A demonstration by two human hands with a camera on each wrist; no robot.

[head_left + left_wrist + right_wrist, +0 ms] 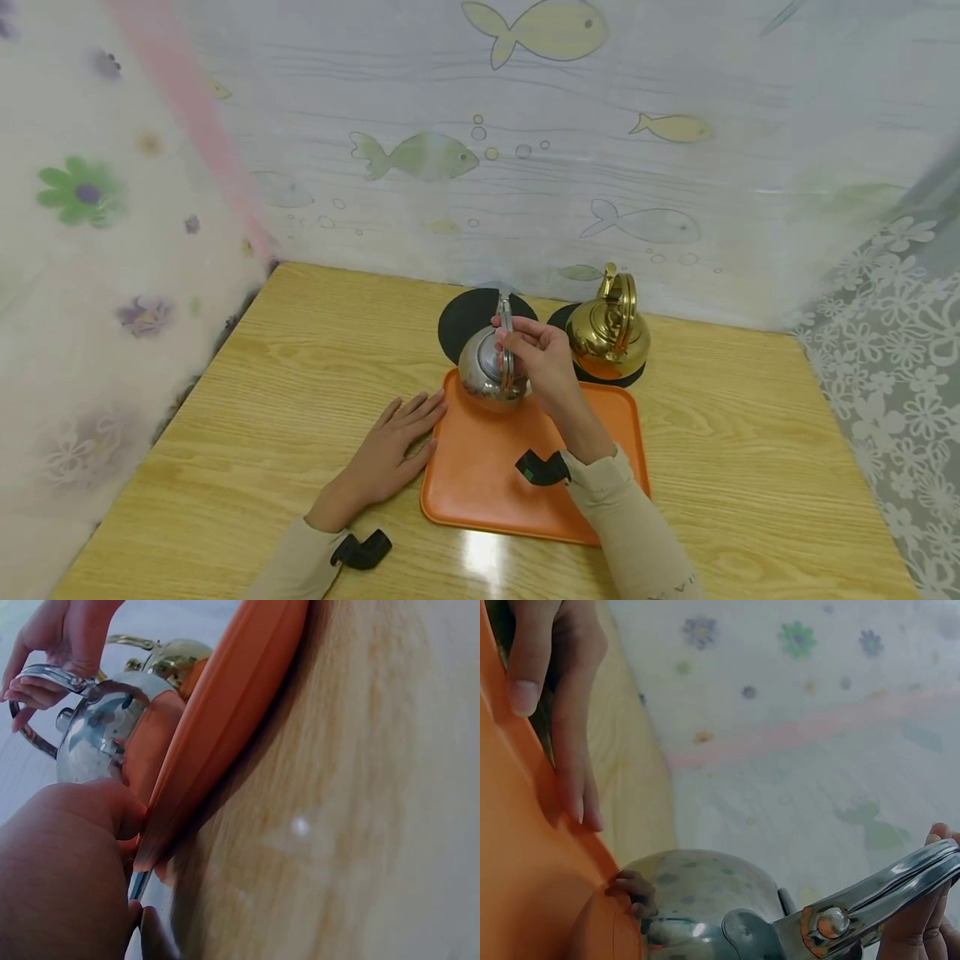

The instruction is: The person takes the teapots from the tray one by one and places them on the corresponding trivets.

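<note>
My right hand (546,358) grips the upright arched handle of a shiny silver kettle (480,383). That kettle is over the far left corner of an orange tray (502,475), and its round body is close against the tray surface in the right wrist view. Fingers spread, my left hand (393,450) rests palm down on the table, its fingertips at the tray's left rim. In the left wrist view the thumb of the left hand (67,855) lies along the tray edge. Part of the kettle's handle is hidden behind the right fingers.
Behind the tray, a golden kettle (600,337) stands on a black round mat (633,375). Another black round mat (459,321) lies beyond the silver kettle. The wood-grain table (262,433) meets a fish-patterned curtain (420,225) at the back and a floral one at left.
</note>
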